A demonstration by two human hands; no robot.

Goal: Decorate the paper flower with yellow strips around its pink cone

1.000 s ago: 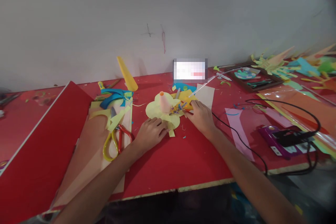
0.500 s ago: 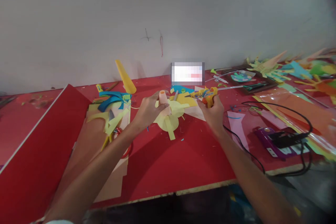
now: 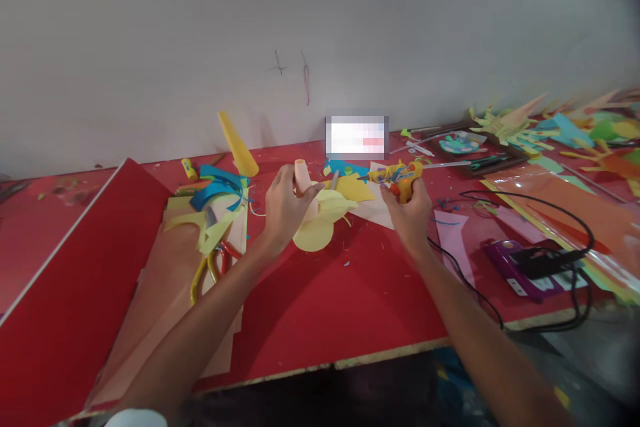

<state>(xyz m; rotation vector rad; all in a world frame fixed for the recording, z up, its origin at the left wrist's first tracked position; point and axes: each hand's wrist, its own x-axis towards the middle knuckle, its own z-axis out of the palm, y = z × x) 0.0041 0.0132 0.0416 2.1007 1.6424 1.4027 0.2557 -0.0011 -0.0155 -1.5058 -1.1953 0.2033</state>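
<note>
My left hand is closed around a rolled peach paper tube, its open end up. Pale yellow paper petals spread out below and to the right of the tube; my fingers hide where they meet it. In my right hand is a yellow glue gun, its nozzle pointing left toward the tube but apart from it. A clear glue stick sticks out of the gun's back. Behind the petals lies a piece of deeper yellow paper.
Pliers with red and yellow handles and blue paper strips lie on peach sheets at left. A yellow paper cone stands behind. A purple power box with black cables sits at right. A red board leans at far left.
My left hand and the tube have moved a little left, turning the petals. My right hand has shifted slightly right with the glue gun.
</note>
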